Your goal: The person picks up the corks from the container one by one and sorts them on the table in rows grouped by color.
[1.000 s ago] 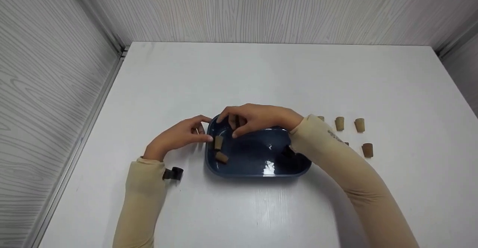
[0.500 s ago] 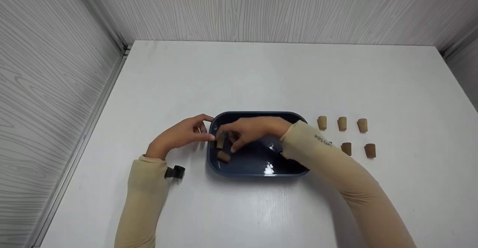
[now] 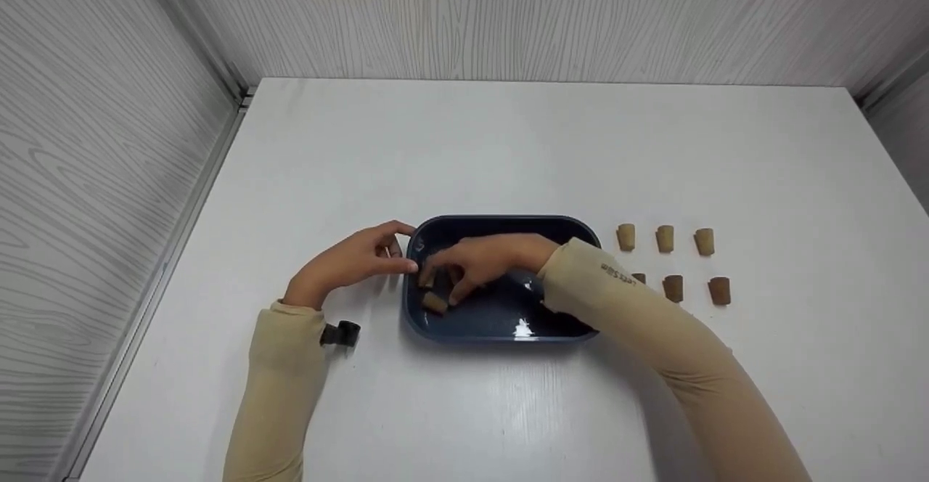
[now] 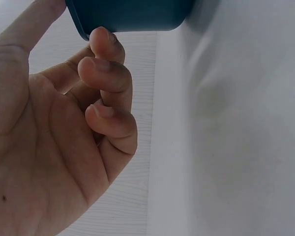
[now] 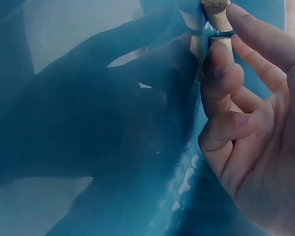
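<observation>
A dark blue rectangular tray [image 3: 508, 328] stands mid-table. Two tapered corks lie at its left end: one tilted cork [image 3: 435, 303] and, just beyond, another cork [image 3: 428, 280] partly covered by fingers. My right hand [image 3: 475, 260] reaches down into the tray. Its thumb is at the tilted cork, and its fingers are at the other cork [image 5: 225, 43]; the right wrist view shows no clear pinch. At the tray's left rim, my left hand [image 3: 352, 258] touches with thumb and index fingertips. Its remaining fingers are loosely bent beside the tray wall [image 4: 132, 17].
Right of the tray, several corks stand or lie in two rows on the white table [image 3: 464, 148], including a light cork [image 3: 705, 242] and a darker brown cork [image 3: 719, 291]. Wood-grain panels [image 3: 464, 17] enclose the back and sides. The right sleeve [image 3: 617, 286] crosses the tray's right corner.
My right hand has come down from above the tray's far rim to the two corks at its left end. The left hand stays at the rim.
</observation>
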A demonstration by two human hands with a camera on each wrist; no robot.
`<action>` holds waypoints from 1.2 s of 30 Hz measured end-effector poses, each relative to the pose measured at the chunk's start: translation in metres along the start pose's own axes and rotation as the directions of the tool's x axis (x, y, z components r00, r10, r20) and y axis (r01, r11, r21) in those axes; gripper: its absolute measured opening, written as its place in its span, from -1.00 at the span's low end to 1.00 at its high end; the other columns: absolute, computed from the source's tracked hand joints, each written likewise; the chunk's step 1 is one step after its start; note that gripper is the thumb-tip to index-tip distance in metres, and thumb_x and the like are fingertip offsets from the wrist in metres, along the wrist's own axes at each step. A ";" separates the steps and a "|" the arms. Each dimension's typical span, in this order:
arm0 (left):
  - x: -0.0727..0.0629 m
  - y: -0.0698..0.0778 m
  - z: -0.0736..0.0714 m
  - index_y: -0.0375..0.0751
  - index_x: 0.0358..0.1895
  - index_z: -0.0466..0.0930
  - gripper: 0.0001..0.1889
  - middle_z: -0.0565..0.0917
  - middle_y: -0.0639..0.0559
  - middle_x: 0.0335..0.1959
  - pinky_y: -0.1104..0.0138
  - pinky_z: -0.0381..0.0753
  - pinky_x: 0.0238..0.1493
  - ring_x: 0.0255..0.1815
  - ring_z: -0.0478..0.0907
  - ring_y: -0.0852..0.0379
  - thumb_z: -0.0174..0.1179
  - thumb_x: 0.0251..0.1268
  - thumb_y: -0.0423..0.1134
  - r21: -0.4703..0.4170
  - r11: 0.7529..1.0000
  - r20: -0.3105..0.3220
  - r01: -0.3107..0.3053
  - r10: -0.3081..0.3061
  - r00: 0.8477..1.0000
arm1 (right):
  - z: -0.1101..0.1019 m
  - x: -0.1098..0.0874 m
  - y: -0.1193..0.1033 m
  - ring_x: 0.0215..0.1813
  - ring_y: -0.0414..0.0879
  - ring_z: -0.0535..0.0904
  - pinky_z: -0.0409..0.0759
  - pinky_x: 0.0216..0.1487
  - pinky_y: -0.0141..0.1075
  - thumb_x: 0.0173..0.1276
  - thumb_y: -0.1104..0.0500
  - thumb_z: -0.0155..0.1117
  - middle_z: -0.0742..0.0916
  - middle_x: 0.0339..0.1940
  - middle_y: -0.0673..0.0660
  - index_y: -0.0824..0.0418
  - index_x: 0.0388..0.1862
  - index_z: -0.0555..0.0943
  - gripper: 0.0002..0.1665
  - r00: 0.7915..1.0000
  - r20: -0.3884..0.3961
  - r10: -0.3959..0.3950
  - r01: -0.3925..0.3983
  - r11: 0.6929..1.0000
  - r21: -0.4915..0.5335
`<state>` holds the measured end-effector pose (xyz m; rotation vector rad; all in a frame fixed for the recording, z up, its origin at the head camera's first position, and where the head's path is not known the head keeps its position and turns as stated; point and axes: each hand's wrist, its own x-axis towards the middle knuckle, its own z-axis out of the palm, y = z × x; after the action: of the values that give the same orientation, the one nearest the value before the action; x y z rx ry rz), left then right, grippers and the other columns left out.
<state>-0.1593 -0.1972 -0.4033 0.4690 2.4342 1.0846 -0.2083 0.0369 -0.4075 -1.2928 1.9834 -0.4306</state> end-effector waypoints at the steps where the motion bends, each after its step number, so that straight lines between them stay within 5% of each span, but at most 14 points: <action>1: 0.001 0.000 0.000 0.06 0.32 0.39 -0.40 0.53 0.02 -0.32 0.27 0.38 -0.27 -0.41 0.40 0.10 0.28 0.22 0.11 -0.001 1.000 0.001 0.002 -0.002 1.000 | 0.000 0.000 0.000 -0.27 -0.22 0.57 0.52 -0.21 -0.36 0.29 0.13 0.36 0.68 -0.12 0.02 -0.01 0.27 0.47 -0.44 1.000 -0.006 -0.006 0.006 1.000 -0.011; 26: -0.001 0.002 -0.001 0.00 0.32 0.39 -0.39 0.52 0.04 -0.35 0.28 0.40 -0.26 -0.41 0.39 0.12 0.29 0.23 0.06 0.000 1.000 0.004 -0.009 0.009 1.000 | 0.005 0.002 -0.006 -0.13 -0.18 0.52 0.49 -0.09 -0.30 0.26 0.03 0.38 0.65 -0.07 -0.04 -0.08 0.20 0.55 -0.49 0.999 0.021 -0.025 0.027 0.996 -0.083; 36: 0.000 0.003 -0.001 0.01 0.32 0.39 -0.38 0.52 0.02 -0.31 0.27 0.38 -0.23 -0.36 0.39 0.11 0.29 0.22 0.10 0.007 1.000 -0.003 -0.006 0.006 1.000 | 0.009 0.006 -0.003 -0.24 -0.20 0.53 0.49 -0.21 -0.38 0.24 0.05 0.41 0.64 -0.20 -0.02 0.01 0.07 0.63 -0.60 0.994 0.015 -0.109 0.110 0.990 -0.093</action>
<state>-0.1596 -0.1957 -0.4011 0.4777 2.4411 1.0810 -0.2010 0.0314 -0.4141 -1.4650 1.9507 -0.3870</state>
